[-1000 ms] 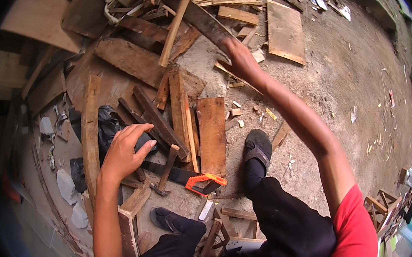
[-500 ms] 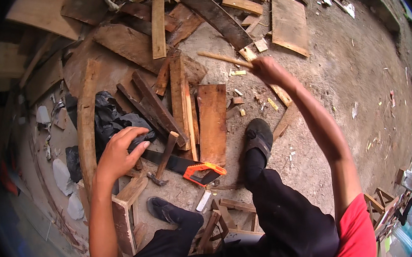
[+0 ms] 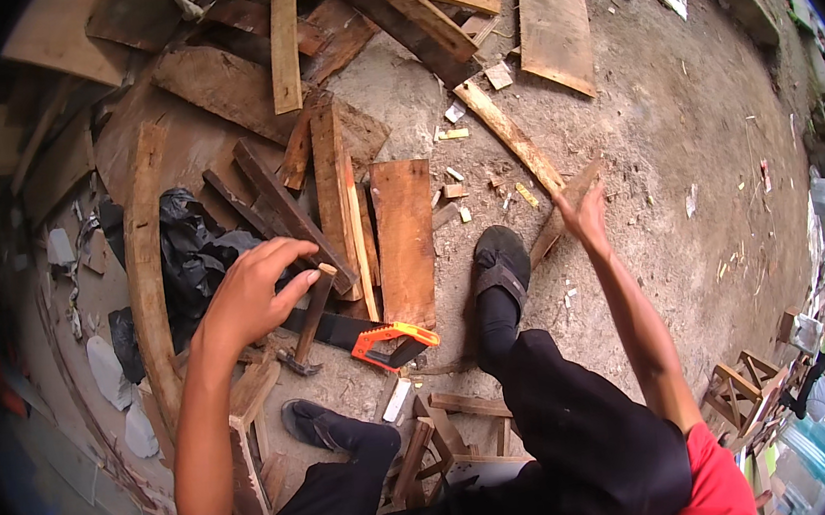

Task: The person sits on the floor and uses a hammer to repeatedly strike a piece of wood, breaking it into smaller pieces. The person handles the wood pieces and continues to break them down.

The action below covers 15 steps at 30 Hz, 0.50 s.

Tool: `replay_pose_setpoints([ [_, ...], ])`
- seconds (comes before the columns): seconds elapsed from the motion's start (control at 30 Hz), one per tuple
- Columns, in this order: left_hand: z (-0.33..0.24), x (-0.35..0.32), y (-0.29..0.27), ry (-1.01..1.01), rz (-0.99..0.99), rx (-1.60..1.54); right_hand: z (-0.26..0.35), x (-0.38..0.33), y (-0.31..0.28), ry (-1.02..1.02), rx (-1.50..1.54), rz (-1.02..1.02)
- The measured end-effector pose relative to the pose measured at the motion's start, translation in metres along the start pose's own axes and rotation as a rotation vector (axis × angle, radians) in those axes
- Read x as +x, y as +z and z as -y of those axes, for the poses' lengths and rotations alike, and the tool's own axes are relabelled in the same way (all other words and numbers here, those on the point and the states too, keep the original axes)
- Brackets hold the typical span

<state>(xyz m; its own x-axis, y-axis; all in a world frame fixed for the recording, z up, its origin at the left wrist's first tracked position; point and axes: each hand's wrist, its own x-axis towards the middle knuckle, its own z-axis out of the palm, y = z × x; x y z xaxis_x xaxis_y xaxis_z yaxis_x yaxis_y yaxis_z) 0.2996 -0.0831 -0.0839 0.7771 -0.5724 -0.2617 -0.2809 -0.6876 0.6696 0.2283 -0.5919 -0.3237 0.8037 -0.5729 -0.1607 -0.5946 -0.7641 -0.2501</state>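
Observation:
My left hand (image 3: 257,286) is open, its fingers curved and its thumb apart, just above the end of a hammer's wooden handle (image 3: 315,313). The hammer stands head down beside a handsaw with an orange grip (image 3: 393,344); its dark blade lies partly behind the hammer. To the right, my right hand (image 3: 584,216) is low beside the near end of a narrow pale wooden strip (image 3: 505,132). A short brown board (image 3: 548,233) lies by its fingers. Whether the right hand grips either piece, I cannot make out.
Upright-looking planks (image 3: 406,243) lie beyond the saw. A black plastic bag (image 3: 191,235) is at the left, next to a long board (image 3: 145,255). A wooden frame (image 3: 243,446) stands near my left foot. More boards (image 3: 555,31) and scraps lie farther off.
My right hand has moved nearer and lower; the thin stick it held out to the left no longer shows clearly. My left hand has shifted slightly, closer to the hammer handle's end. My view has shifted too.

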Motion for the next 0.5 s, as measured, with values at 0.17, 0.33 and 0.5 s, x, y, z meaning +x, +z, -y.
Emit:
replay_pose_setpoints([
  [0.17,-0.001,-0.010,0.007,-0.016,0.056,0.002,0.017,-0.012,-0.008,-0.044,0.422,0.024],
  [0.33,-0.009,-0.007,0.000,-0.029,0.019,-0.010,0.079,0.024,-0.023,-0.421,0.351,0.066],
  [0.5,-0.013,-0.001,-0.003,-0.045,0.020,-0.003,0.109,0.050,-0.004,-0.508,0.175,0.155],
])
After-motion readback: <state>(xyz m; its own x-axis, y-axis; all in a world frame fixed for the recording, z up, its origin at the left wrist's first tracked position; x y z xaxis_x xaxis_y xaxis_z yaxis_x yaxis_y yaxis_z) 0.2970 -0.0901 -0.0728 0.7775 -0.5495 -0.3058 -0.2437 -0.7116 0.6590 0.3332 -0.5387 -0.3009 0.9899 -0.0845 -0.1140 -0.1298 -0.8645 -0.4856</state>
